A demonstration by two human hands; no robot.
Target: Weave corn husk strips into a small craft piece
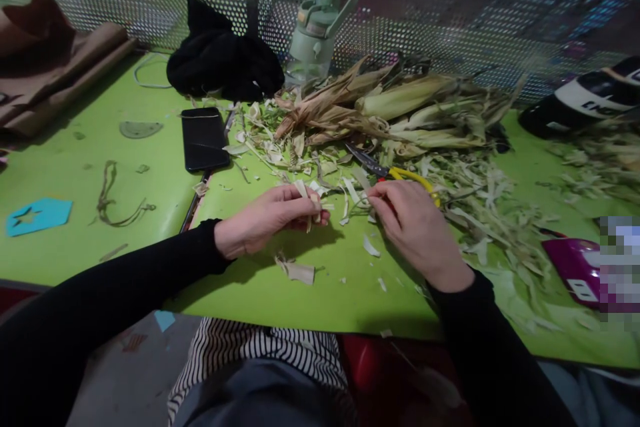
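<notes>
My left hand (273, 215) is closed, thumb and fingers pinching a small bundle of pale corn husk strips (314, 207) above the green table. My right hand (417, 227) is closed too, its fingertips together among thin strands and scraps; whatever they pinch is too small to make out. Just beyond the right hand lie scissors (370, 161) with dark blades and yellow handles, partly covered by that hand. A loose piece of husk (299, 271) rests on the table below my left hand. Behind both hands lies a heap of dried corn husks (405, 100).
A black phone (204, 140) lies left of the husks. Behind stand a green water bottle (313, 47) and a black cloth bundle (225, 63). Twisted twine (107, 197) and a blue paper piece (40, 215) lie left. At right are a black bottle (565, 107) and a purple item (573, 263).
</notes>
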